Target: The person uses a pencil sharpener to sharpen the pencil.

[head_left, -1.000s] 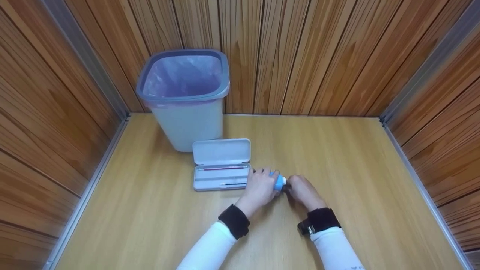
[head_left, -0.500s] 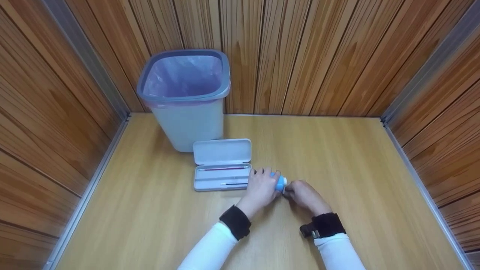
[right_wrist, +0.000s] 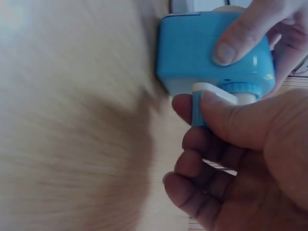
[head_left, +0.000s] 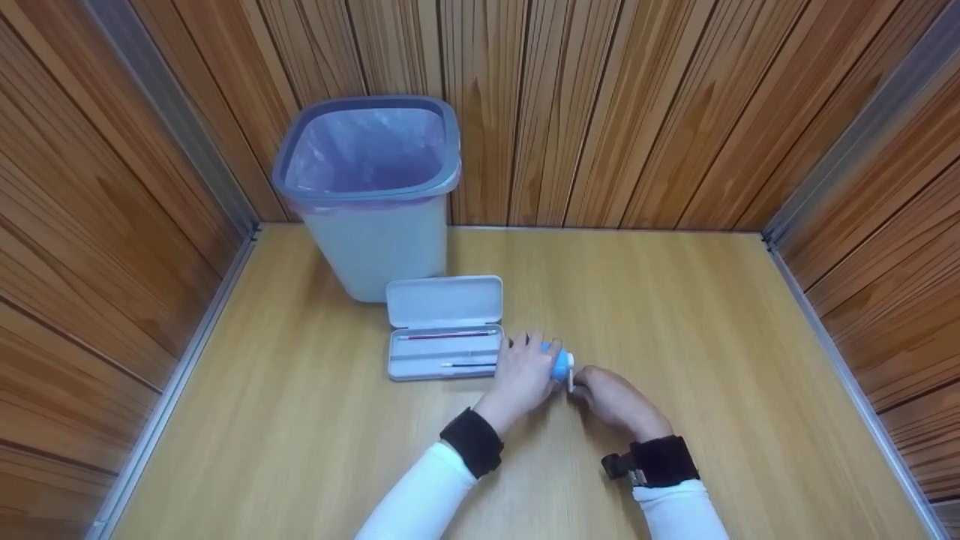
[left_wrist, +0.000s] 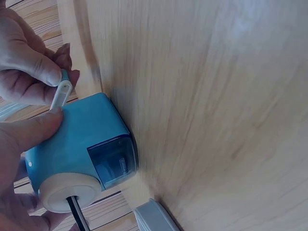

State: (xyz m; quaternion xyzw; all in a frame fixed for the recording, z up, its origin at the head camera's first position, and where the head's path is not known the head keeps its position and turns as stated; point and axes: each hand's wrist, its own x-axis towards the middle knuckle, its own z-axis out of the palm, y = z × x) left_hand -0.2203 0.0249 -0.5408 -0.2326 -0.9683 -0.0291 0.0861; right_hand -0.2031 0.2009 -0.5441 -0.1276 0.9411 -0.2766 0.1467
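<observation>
A light-blue crank pencil sharpener (head_left: 560,365) stands on the table, gripped from above by my left hand (head_left: 520,375). The left wrist view shows its transparent dark-blue shavings drawer (left_wrist: 114,161) and a dark pencil (left_wrist: 78,214) stuck into the round white front. Between thumb and fingers, my right hand (head_left: 619,401) pinches the blue knob (right_wrist: 197,109) of the white crank handle (left_wrist: 61,95). In the head view the crank arm points towards my body. My left hand hides much of the sharpener there. The pencil's tip is hidden inside the sharpener.
Left of the sharpener lies an open grey pencil case (head_left: 444,302) with a red pencil (head_left: 446,337) in its tray. Behind it stands a white waste bin (head_left: 382,251) with a grey rim and a plastic liner. Wood-panelled walls (head_left: 600,112) enclose the table (head_left: 300,450).
My right hand has moved down towards my body and slightly right, with the crank turning along. The left hand and the sharpener have stayed in place.
</observation>
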